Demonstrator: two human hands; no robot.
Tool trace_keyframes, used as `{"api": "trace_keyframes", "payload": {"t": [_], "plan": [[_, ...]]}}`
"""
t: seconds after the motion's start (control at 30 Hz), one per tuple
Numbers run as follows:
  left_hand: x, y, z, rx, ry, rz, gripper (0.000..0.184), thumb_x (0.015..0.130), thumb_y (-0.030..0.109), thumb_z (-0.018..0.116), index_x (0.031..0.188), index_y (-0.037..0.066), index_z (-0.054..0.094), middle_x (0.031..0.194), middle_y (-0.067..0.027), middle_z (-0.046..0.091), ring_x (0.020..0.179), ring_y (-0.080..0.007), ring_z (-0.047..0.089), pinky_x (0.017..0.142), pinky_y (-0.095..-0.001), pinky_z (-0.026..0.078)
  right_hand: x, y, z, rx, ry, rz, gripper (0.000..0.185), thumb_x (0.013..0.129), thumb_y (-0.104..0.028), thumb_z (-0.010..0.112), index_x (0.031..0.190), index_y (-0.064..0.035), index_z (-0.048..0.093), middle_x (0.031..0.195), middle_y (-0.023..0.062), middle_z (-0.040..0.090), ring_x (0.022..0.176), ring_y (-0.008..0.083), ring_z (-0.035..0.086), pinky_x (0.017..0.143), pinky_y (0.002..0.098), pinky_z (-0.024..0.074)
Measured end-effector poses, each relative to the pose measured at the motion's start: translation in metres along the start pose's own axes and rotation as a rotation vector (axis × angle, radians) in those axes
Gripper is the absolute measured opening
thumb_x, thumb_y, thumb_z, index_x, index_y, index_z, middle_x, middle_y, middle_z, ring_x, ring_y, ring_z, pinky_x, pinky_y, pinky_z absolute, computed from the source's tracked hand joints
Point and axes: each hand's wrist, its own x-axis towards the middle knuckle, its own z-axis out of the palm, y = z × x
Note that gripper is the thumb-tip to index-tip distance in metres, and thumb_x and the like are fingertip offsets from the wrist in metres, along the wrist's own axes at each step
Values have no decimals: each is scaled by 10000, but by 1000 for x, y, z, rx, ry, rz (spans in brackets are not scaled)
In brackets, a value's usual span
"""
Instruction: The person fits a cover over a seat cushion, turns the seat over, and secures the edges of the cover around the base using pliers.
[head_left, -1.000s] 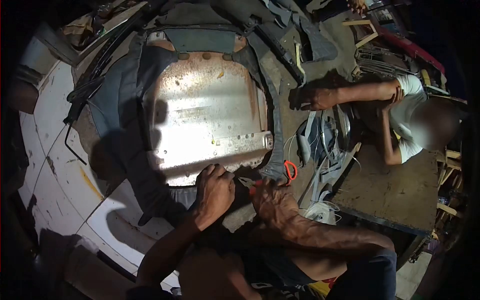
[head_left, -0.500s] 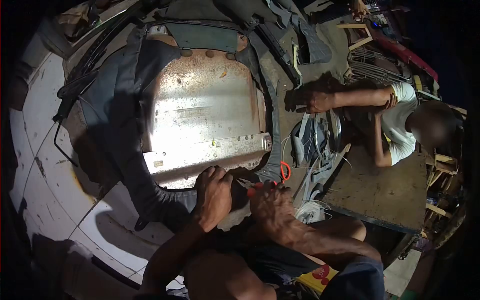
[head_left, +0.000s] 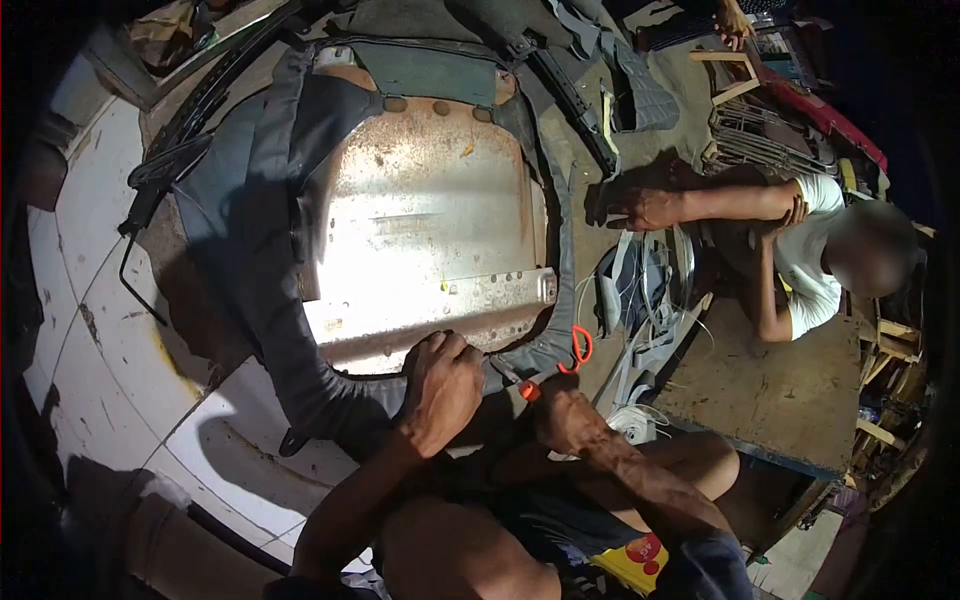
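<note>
Red-handled tool [head_left: 529, 390]; more visible than before

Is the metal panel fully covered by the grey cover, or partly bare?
Partly bare: the middle of the metal panel shows, with the grey cover around it.

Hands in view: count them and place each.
5: the wearer's left hand at the grey cover, right hand holding an orange-handled tool; the co-worker's outstretched hand and other hand, on the outstretched arm; another person's hand, top right. More may be hidden.
</note>
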Motion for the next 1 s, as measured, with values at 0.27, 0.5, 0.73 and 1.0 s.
{"api": "trace_keyframes", "payload": {"t": [0.27,0.5,0.73,1.0], "plan": [[-5,3,-4,67,-97,37,173,762,49,695,933,50,715,942,-113,620,989,-313,582,881,-444,464,11,14,-2,-81,-183,-65,303,798,-170,703,1041,7,662,1021,266,711,962,451,703,837,526,552],[5,6,-8,-32,-17,-7,205,757,16,714,949,70,760,897,-77,660,910,-309,620,838,-444,488,13,63,-53,-926,402,-576,346,866,-146,578,1176,1,616,955,134,605,734,314,599,744,410,519],[2,3,0,-47,0,8,209,740,2,727,936,66,760,895,-66,660,898,-305,621,835,-437,487,61,24,-95,-789,168,-695,362,940,-243,519,1263,-124,628,1298,168,522,1231,350,500,1116,605,348],[1,4,5,-8,3,-21,193,706,2,727,887,71,729,875,-72,637,914,-305,611,833,-440,467,69,20,-93,-864,47,-839,336,967,-215,530,1243,-82,666,1475,208,454,1437,471,354,1110,746,278]]}}
